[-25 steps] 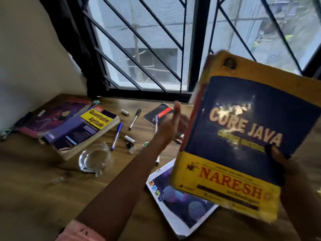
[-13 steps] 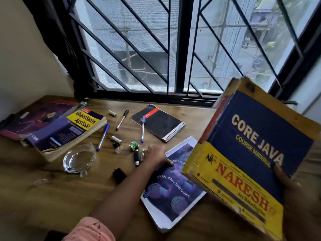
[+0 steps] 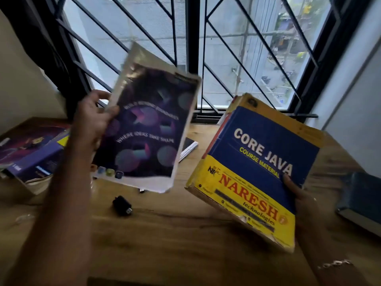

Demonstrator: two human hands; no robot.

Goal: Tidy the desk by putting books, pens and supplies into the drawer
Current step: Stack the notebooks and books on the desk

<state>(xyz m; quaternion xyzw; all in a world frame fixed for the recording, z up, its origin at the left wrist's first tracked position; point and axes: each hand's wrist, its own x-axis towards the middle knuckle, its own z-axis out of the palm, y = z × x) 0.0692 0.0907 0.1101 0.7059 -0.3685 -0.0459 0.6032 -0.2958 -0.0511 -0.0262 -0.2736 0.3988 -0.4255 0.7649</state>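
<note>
My left hand [image 3: 92, 118] grips the left edge of a thin white-bordered notebook [image 3: 148, 129] with a dark purple cover, held tilted in the air above the desk. My right hand [image 3: 303, 201] holds a thick blue and yellow "Core Java" book [image 3: 253, 168] by its lower right side, thumb on the cover, also lifted off the desk. A stack of books [image 3: 31, 153] lies at the left of the wooden desk [image 3: 185, 234]. The raised notebook hides the pens.
A small black adapter [image 3: 122, 205] lies on the desk below the notebook. A spiral pad's corner [image 3: 189, 148] peeks out behind it. A blue-grey object [image 3: 362, 201] sits at the right edge. A barred window [image 3: 193, 58] runs along the back.
My left hand, which was reaching down to the notebook on the desk, has taken hold of it and lifted it up. The Core Java book stays held in my right hand.
</note>
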